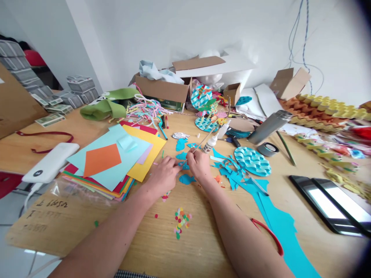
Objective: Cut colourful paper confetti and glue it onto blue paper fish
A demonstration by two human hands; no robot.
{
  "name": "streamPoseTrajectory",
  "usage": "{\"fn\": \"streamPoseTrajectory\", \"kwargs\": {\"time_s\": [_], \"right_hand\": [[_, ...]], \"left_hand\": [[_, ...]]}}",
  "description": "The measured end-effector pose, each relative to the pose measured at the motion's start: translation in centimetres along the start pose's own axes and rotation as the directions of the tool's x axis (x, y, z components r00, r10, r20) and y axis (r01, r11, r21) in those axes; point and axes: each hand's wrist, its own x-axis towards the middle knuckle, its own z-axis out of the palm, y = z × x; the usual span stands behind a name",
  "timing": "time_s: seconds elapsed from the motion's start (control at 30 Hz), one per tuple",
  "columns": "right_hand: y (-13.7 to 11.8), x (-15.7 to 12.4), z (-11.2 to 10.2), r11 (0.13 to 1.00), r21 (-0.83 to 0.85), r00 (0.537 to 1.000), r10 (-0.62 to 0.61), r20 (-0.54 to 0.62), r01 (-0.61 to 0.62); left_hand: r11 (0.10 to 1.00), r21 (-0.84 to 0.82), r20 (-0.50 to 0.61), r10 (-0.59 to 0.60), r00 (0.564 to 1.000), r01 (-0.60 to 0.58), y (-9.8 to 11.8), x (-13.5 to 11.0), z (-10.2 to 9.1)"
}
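My left hand point(164, 175) and my right hand point(198, 163) meet over the wooden table point(203, 239). My left fingers pinch a small blue paper cut-out point(183, 165). My right hand is closed round a thin wooden stick point(204, 139) that slants up to the right, its lower end at the cut-out. More blue paper fish shapes lie close by: one point(186, 179) just below my hands, others point(181, 144) above them. A white glue bottle point(213, 139) lies beyond my right hand. A little heap of coloured paper dots point(181, 221) sits nearer me.
A stack of coloured paper sheets point(116, 158) lies left, with a white power bank point(50, 162) beside it. Blue scraps point(272, 220), a woven blue disc point(252, 160), red-handled scissors point(268, 233), a tape roll point(268, 149), a metal flask point(269, 125) and two dark tablets point(330, 204) lie right. Cardboard boxes point(162, 89) stand behind.
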Motion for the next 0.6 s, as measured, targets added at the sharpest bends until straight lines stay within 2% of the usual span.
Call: {"fn": "streamPoseTrajectory", "kwargs": {"time_s": [0.27, 0.6], "right_hand": [[-0.23, 0.06, -0.12, 0.999, 0.017, 0.999, 0.046, 0.008, -0.046], [-0.02, 0.4, -0.05, 0.981, 0.101, 0.986, 0.165, -0.01, -0.163]], "left_hand": [[1.0, -0.002, -0.002, -0.002, 1.0, 0.002, -0.12, 0.12, 0.36], [0.999, -0.041, -0.007, -0.017, 1.0, 0.017, -0.32, 0.09, 0.66]]}}
